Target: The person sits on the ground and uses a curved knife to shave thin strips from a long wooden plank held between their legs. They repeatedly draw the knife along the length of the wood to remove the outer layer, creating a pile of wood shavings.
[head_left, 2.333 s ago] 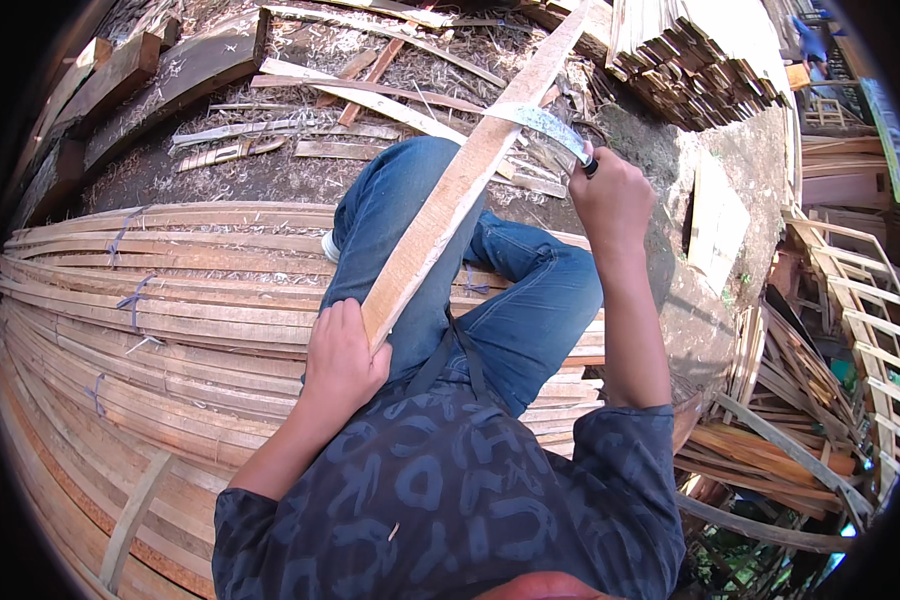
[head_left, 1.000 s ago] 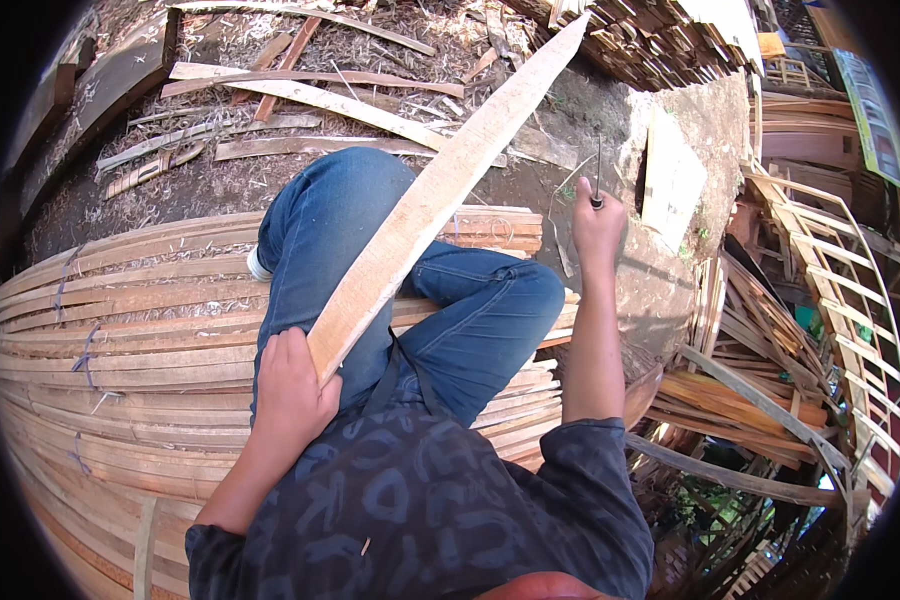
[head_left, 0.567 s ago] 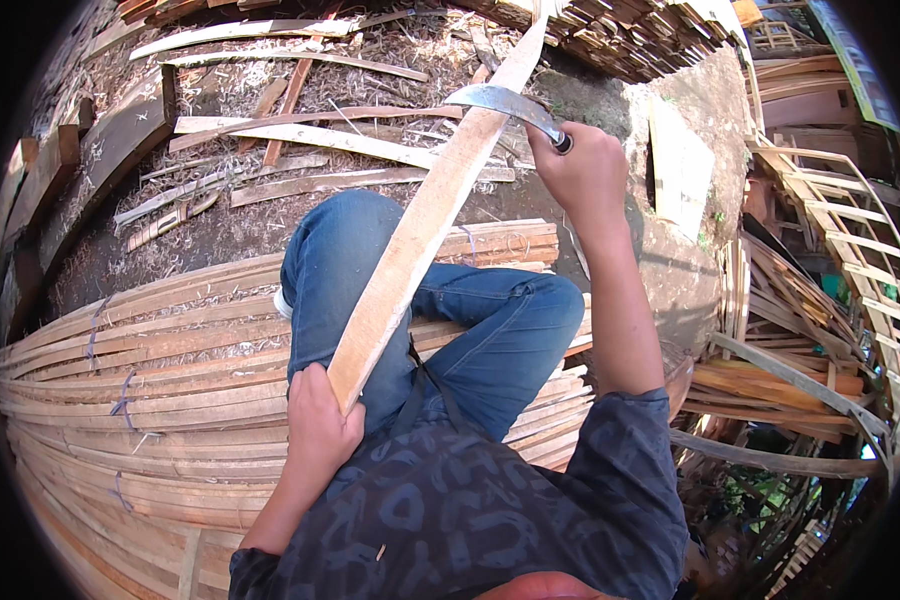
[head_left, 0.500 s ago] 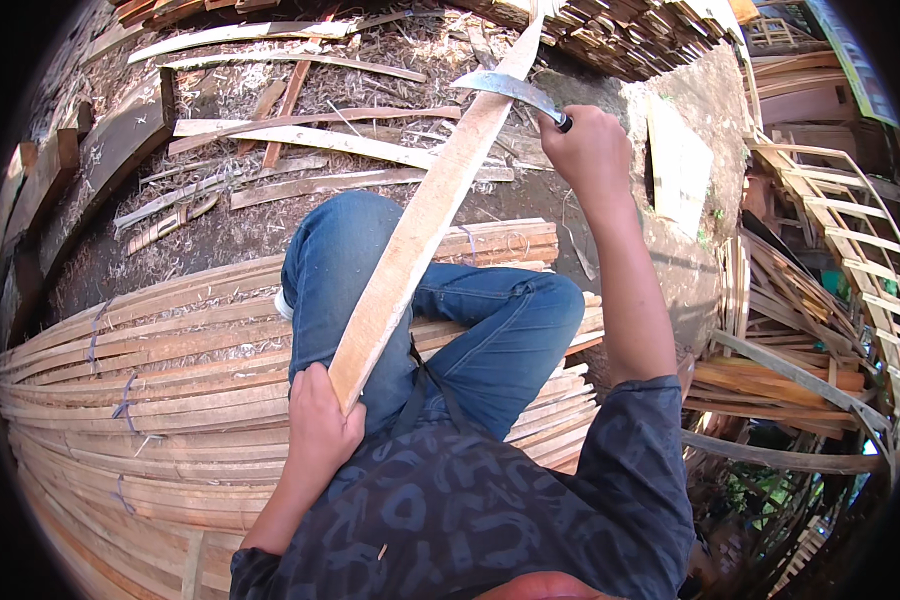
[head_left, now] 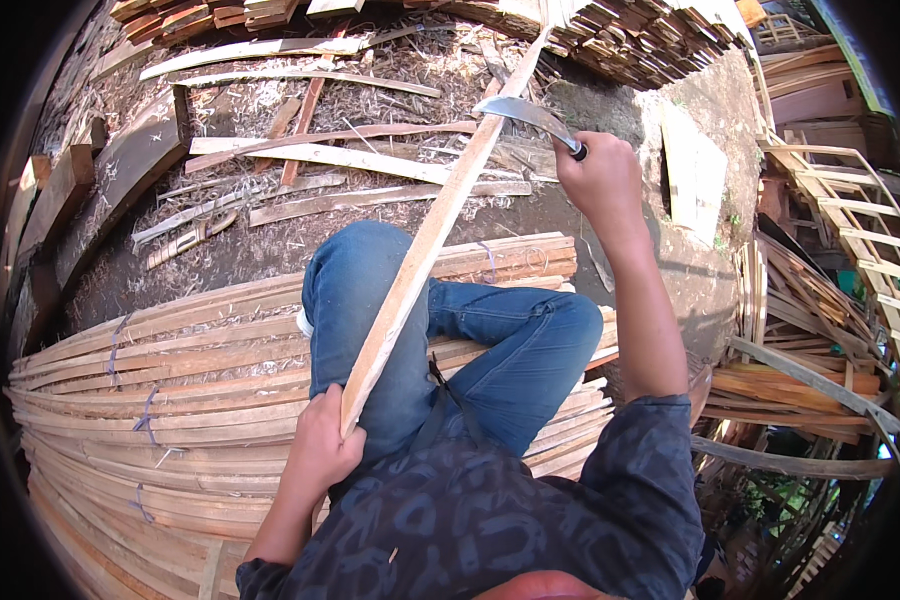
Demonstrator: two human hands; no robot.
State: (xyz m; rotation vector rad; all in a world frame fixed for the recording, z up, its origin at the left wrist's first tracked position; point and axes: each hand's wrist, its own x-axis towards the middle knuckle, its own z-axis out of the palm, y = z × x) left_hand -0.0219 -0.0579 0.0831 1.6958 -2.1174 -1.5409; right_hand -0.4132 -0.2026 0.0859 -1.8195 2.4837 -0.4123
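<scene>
A long, pale wooden strip (head_left: 435, 225) slants across my raised knee, from my lap up to the far stack of wood. My left hand (head_left: 328, 440) is closed around its near end. In my right hand (head_left: 602, 182) is the dark handle of a sickle (head_left: 530, 113), whose curved metal blade lies across the far part of the strip. The blade's tip reaches just past the strip's left edge. Part of the handle is hidden inside my fist.
Tied bundles of wooden strips (head_left: 200, 385) lie beneath and left of my legs. Loose slats (head_left: 370, 160) and shavings cover the ground ahead. A wood stack (head_left: 660, 40) stands at the far side, thick beams (head_left: 120, 190) at left, and a ladder-like frame (head_left: 865, 235) at right.
The strip has been rolled, so its broad face now looks narrower. My right hand and the sickle sit slightly lower and farther right, while the whole view has shifted a little too.
</scene>
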